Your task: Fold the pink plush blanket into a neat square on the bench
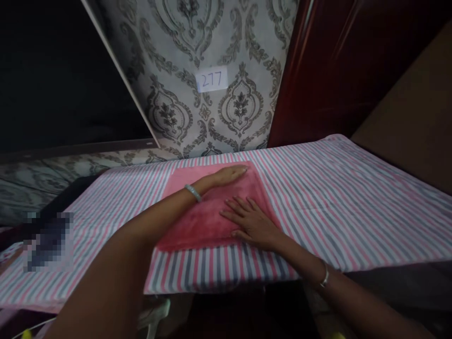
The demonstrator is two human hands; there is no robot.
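Note:
A folded pink-red cloth (197,221) lies flat on a table covered with a pink, grey and white striped sheet (335,197). My left hand (228,176) reaches across the cloth's far edge, fingers stretched out and pressed flat on it. A pale bangle sits on that wrist. My right hand (249,220) lies palm down on the cloth's near right part, fingers spread. A bracelet circles the right wrist. Neither hand holds anything.
A patterned grey wall carries a paper label (212,79) reading 277. A dark red wooden panel (332,66) stands at the right of it. A dark opening fills the upper left. A blurred patch (47,242) sits on the sheet's left end.

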